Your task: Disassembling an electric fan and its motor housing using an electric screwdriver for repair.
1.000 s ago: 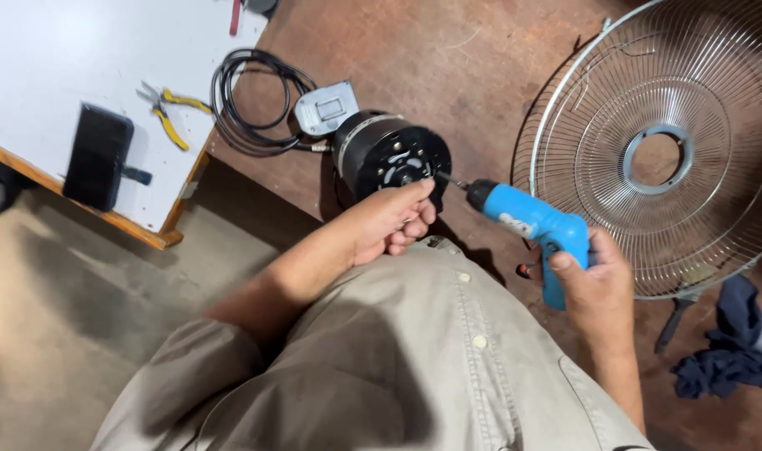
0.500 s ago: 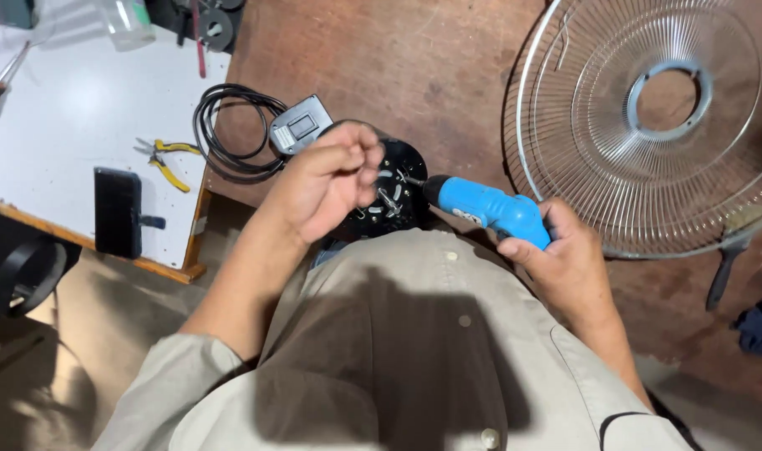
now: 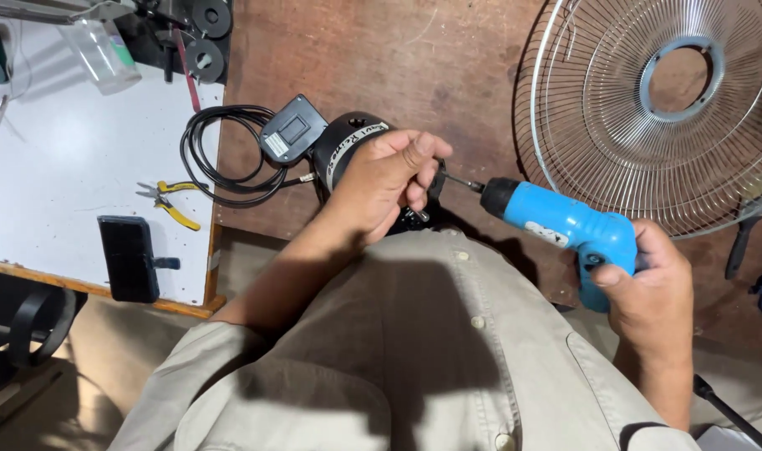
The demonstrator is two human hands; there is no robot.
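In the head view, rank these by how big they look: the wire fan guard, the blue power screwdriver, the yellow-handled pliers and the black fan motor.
1. wire fan guard, largest by far, and cut off at the frame edge.
2. blue power screwdriver.
3. black fan motor: mostly hidden under the left hand, so its rank against the screwdriver is unsure.
4. yellow-handled pliers, smallest.

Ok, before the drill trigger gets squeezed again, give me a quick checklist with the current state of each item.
1. Left hand gripping the black fan motor: ok.
2. Right hand around the blue cordless drill grip: ok.
3. Bit pointing at the motor: ok.
4. Bit seated in a screw head: cannot tell, fingers hide it.
5. Left fingers away from the bit: not ok, very close.
6. Black cord away from the bit: ok.
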